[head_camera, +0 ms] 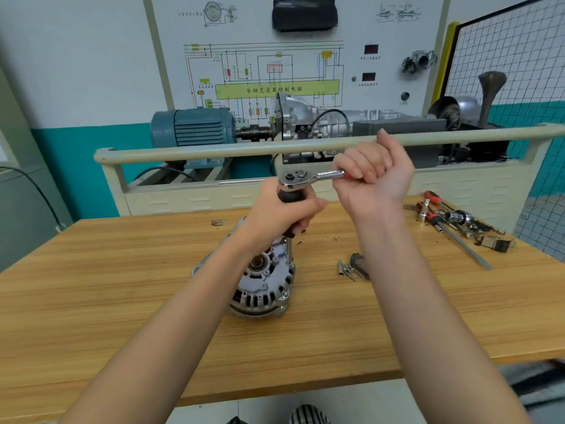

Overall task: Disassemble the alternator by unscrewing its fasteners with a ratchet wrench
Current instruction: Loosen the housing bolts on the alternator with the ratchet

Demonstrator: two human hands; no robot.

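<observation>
- Alternator (260, 280): lies at the centre of the frame on the wooden bench (122, 286), vented housing up, so its fasteners face me.
- Ratchet wrench (305, 178): its chrome head sits just above centre, handle running out to the right; it stands high over the alternator on a long extension bar (289, 250) that drops to the housing's right edge.
- Left hand (282, 214): clenched round the dark grip under the ratchet head, I judge to keep the tall stack upright and pressed onto the fastener.
- Right hand (371, 175): fingers wrapped round the wrench handle, right of centre, placed well out from the head for leverage.
- Socket end: meets the housing near the rim; the fastener itself is hidden, so I cannot tell how far out it is.
- Loose screws (345, 268): a few small bright pieces beside a dark part, right of the alternator, likely already removed and set apart.
- Spare tools (452, 221): screwdrivers and sockets heaped at the bench's right edge, within reach but away from the work.
- Blue motor (192, 127): on the training rig behind the bench, upper left, not involved.
</observation>
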